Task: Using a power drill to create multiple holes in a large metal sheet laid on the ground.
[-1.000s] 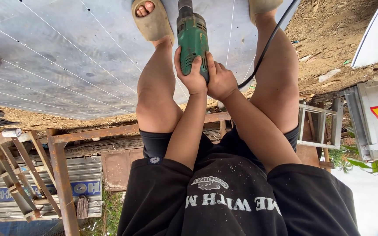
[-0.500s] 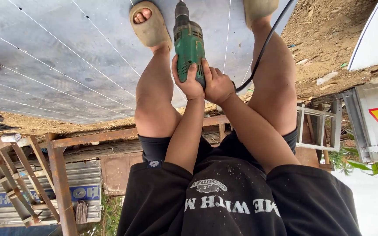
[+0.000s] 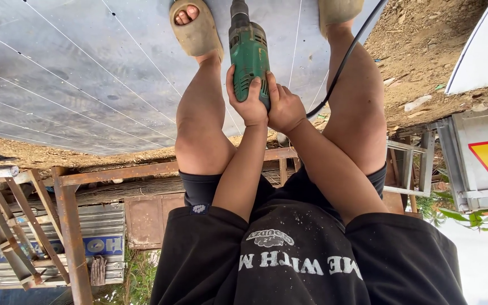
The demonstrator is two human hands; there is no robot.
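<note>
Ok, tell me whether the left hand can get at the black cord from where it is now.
Probably not without letting go. The left hand is wrapped round the green drill, and the right hand sits between it and the black cord, which runs off past the far leg.

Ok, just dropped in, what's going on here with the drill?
A person stands on a large grey metal sheet and bends over it, sandalled feet apart. Both hands grip a green power drill pointed down at the sheet between the feet: the left hand wraps its body and the right hand clasps it from the other side. A black cord runs off past one leg. The drill's tip is out of view, so contact with the sheet cannot be told.
</note>
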